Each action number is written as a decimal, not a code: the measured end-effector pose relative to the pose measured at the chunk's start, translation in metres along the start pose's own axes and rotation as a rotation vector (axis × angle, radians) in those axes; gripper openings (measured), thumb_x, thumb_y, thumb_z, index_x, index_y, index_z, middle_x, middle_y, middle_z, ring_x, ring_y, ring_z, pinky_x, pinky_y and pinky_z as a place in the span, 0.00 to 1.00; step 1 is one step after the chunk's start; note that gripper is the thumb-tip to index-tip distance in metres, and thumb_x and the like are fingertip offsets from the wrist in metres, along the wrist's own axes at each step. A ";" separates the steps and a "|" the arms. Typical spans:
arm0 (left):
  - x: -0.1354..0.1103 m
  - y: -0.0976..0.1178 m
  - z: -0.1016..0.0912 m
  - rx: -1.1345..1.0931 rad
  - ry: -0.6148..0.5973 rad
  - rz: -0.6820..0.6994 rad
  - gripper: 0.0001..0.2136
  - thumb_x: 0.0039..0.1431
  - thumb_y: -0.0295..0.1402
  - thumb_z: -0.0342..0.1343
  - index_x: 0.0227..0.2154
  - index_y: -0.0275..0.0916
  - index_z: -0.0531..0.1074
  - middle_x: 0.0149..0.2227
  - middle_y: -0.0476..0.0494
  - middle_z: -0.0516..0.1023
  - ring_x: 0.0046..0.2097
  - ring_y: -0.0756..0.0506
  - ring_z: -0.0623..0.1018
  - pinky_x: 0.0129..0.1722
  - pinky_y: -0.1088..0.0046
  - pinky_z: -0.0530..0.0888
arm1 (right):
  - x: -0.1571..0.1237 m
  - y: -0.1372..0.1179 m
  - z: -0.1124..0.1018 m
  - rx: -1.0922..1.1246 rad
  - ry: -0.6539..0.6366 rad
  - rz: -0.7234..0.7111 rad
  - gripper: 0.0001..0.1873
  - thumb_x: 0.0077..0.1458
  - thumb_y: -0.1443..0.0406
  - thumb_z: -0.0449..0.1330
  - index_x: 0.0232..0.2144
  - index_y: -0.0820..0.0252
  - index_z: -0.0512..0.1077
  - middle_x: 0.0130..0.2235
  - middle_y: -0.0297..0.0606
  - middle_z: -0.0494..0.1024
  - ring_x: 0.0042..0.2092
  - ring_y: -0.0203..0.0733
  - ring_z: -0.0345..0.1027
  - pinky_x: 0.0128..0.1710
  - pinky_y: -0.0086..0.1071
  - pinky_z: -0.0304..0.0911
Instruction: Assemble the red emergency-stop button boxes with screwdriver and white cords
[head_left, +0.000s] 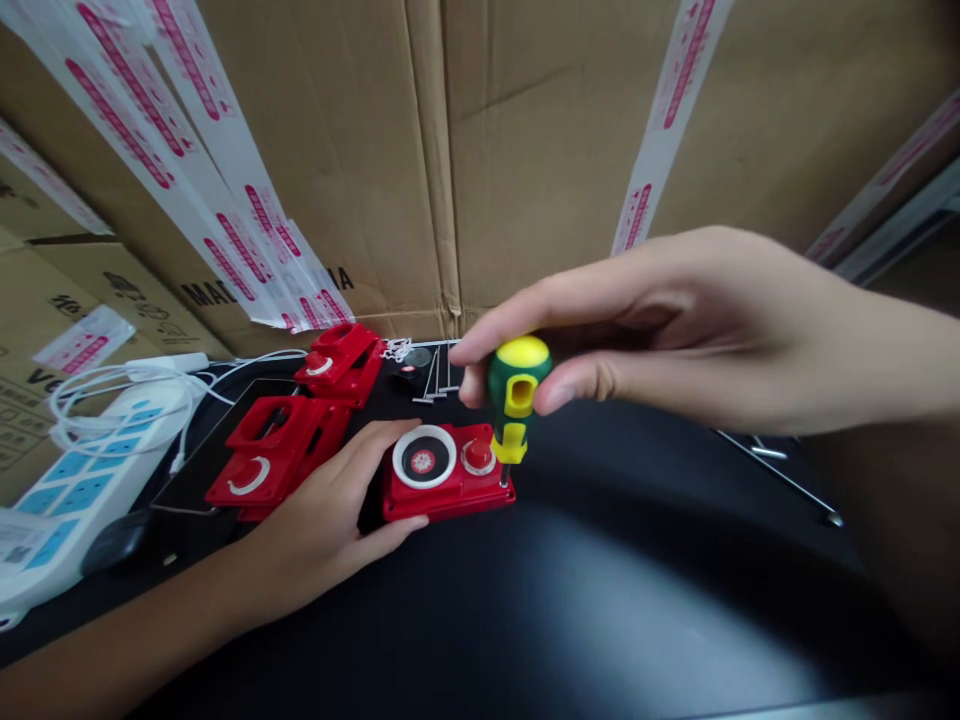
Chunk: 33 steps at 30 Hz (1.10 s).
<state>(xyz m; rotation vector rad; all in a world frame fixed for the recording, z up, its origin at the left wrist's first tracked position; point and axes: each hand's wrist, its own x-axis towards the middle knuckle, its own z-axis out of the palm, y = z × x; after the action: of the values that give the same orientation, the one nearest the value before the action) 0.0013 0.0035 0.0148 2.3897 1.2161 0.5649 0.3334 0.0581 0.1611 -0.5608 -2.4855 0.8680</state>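
My right hand (637, 340) grips a stubby screwdriver (517, 395) with a green and yellow handle between thumb and fingers. It stands nearly upright, its tip at the right front corner of a red housing (450, 495). That housing lies on the black table and carries a white-ringed black disc (424, 458) and a red knob (478, 457). My left hand (337, 510) holds the housing's left end, thumb along the front and fingers behind. Just left of that hand are more red housings (274, 460) with round openings.
A white power strip (82, 480) with a coiled white cable (127, 390) lies at the left. Behind stand taped cardboard boxes (525, 150). Several metal pins (435, 380) and a small black round part (412, 365) lie behind the housing. A thin metal rod (780, 480) is at the right.
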 end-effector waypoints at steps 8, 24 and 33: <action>0.001 -0.001 0.001 0.012 0.004 0.008 0.31 0.75 0.43 0.63 0.73 0.55 0.56 0.70 0.41 0.73 0.69 0.34 0.78 0.70 0.50 0.78 | 0.006 0.001 0.013 0.006 0.002 0.057 0.11 0.75 0.60 0.62 0.50 0.58 0.81 0.52 0.38 0.87 0.52 0.44 0.80 0.52 0.36 0.73; -0.001 -0.001 0.001 0.044 0.002 -0.004 0.30 0.75 0.43 0.63 0.73 0.52 0.57 0.69 0.38 0.74 0.68 0.31 0.79 0.68 0.46 0.78 | 0.001 -0.006 0.022 -0.503 0.098 0.008 0.15 0.76 0.53 0.59 0.53 0.57 0.73 0.38 0.32 0.80 0.35 0.39 0.72 0.34 0.33 0.62; 0.001 0.001 0.000 0.042 0.002 -0.015 0.31 0.75 0.43 0.64 0.73 0.53 0.57 0.70 0.40 0.74 0.69 0.32 0.79 0.69 0.50 0.78 | -0.006 -0.004 -0.002 -0.349 -0.050 -0.104 0.15 0.78 0.59 0.57 0.59 0.56 0.76 0.56 0.39 0.82 0.54 0.43 0.76 0.50 0.33 0.69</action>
<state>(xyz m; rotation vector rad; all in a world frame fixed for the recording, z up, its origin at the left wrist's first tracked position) 0.0025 0.0039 0.0154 2.4128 1.2576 0.5431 0.3382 0.0535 0.1636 -0.5204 -2.7031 0.4135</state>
